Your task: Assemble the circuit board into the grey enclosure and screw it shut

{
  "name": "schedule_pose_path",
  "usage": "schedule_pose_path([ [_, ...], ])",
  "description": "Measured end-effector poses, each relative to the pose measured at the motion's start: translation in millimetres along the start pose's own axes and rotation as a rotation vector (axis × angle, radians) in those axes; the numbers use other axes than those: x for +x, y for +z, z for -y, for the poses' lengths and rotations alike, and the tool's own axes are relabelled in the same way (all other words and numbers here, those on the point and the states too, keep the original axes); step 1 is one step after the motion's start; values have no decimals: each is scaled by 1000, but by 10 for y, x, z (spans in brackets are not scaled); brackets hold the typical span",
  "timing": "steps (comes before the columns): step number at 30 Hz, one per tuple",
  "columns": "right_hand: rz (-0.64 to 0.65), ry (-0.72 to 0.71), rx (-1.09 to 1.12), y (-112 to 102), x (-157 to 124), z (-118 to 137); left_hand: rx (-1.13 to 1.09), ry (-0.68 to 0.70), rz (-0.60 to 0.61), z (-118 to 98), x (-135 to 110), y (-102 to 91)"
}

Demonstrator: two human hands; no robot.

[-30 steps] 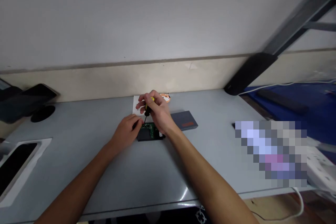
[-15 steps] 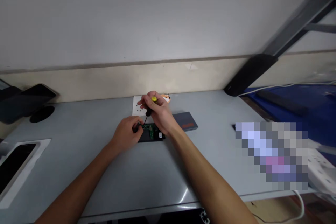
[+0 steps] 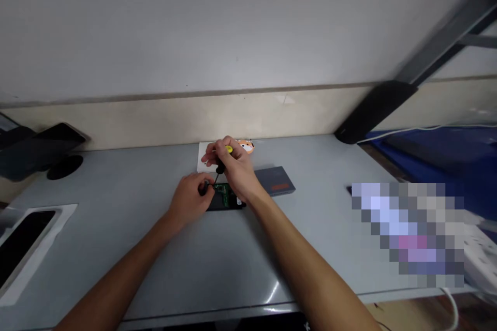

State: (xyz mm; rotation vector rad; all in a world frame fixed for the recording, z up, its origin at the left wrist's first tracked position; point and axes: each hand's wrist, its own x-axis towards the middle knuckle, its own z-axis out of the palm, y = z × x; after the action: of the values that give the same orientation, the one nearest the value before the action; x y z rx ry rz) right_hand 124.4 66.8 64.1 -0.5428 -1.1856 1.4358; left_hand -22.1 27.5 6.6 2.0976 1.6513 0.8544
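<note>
A small black device (image 3: 227, 201) with a green circuit board exposed lies in the middle of the grey table (image 3: 155, 248). My right hand (image 3: 236, 170) is closed round a screwdriver (image 3: 221, 164) with a black shaft and a yellow cap, held upright with its tip down on the board. My left hand (image 3: 190, 199) grips the device's left end, fingers curled over it. Just behind my hands lies a white card (image 3: 203, 158), and a small orange figure (image 3: 246, 146) sits beside it.
A grey flat cover (image 3: 276, 181) with a red mark lies right of the device. A phone in a white tray (image 3: 23, 238) is at the left edge, a dark phone on a stand (image 3: 42, 147) at the back left. A lamp base (image 3: 375, 111) and a blue mat (image 3: 438, 155) are at the right.
My hands have stayed on the device and the screwdriver; the right hand's fingers have shifted a little on the handle. The view has drifted slightly.
</note>
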Motion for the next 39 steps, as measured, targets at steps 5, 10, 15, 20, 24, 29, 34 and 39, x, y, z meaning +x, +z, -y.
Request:
schedule_pose_path([
  [5, -55, 18, 46, -22, 26, -55, -12, 19, 21, 2, 2, -2],
  [10, 36, 23, 35, -26, 22, -12, -11, 15, 19, 13, 5, 4],
  [15, 25, 54, 50, -55, 2, -2, -11, 37, 15, 18, 6, 9],
  [20, -32, 44, 120, -74, 36, -60, -1, 38, 14, 21, 6, 5],
  [24, -27, 28, 152, -77, 70, -50, 15, 38, 15, 7, -2, -6],
  [29, 27, 71, 140, -97, 32, 44, 29, 59, 27, 9, -3, -19],
  [34, -46, 41, 107, -119, 16, -15, 15, 83, 35, 58, 12, -4],
  [39, -34, -40, 20, -132, 46, -61, -24, 102, 35, 71, 17, -1],
])
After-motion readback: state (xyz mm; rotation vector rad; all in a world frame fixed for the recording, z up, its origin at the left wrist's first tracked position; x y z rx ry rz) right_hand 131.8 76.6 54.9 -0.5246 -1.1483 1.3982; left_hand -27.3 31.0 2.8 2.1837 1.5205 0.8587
